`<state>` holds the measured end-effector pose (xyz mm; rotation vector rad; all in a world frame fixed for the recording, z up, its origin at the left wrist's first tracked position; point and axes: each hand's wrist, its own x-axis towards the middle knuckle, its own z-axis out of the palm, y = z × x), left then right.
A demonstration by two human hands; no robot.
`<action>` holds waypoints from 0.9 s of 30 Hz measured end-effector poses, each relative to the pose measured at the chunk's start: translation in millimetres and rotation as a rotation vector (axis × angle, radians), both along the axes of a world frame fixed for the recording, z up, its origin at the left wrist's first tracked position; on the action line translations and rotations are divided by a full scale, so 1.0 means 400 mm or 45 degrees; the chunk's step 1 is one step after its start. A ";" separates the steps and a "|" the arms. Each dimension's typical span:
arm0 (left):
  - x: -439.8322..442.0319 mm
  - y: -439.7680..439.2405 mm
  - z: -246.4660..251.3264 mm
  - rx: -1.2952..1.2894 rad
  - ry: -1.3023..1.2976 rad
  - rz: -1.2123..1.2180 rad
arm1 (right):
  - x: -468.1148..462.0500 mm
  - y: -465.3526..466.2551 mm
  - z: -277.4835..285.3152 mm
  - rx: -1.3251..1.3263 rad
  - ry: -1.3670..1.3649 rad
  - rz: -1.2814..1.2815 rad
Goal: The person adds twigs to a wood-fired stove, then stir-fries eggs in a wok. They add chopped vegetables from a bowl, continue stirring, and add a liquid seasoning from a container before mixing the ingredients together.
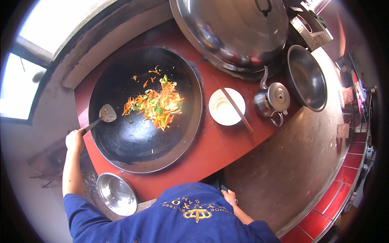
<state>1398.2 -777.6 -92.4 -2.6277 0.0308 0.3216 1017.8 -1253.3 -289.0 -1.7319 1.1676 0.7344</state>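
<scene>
My left hand (75, 141) grips the dark handle of a metal wok spatula (108, 113). The spatula's blade rests at the left inner side of a large black wok (133, 158). Shredded vegetables (158, 104), with orange strips like carrot and pale green pieces, lie heaped in the wok, and a few bits are scattered around the heap. Low by the front edge of the red stove top, my right hand (230, 196) holds a small dark object (224, 188), partly hidden and too unclear to name.
Right of the wok, chopsticks (235, 104) lie across a white bowl (217, 111) on the red tiled stove top (194, 161). Beyond are a steel kettle (272, 98), a big domed lid (225, 33) and a deep metal basin (307, 77). A shiny steel bowl (117, 194) sits at lower left.
</scene>
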 end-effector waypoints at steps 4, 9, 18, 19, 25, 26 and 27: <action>0.025 -0.121 -0.122 -0.292 0.060 0.011 | 0.004 0.003 0.011 -0.012 0.014 0.026; 0.025 -0.352 -0.087 -0.452 0.091 -0.321 | -0.021 -0.004 -0.006 -0.056 -0.024 0.019; -0.157 -0.236 0.142 -0.328 0.593 0.304 | 0.010 -0.009 -0.013 0.060 -0.077 0.019; -0.175 -0.213 0.122 -0.428 0.658 0.355 | 0.013 -0.013 -0.007 0.078 -0.063 0.036; -0.044 -0.346 -0.130 -0.966 0.408 0.336 | 0.006 -0.011 -0.018 0.075 -0.070 -0.008; -0.014 -0.334 -0.144 -1.136 0.436 0.439 | -0.003 -0.004 -0.023 0.062 -0.103 -0.027; -0.002 -0.352 -0.112 -1.209 0.467 0.560 | -0.010 -0.002 -0.033 0.041 -0.133 -0.053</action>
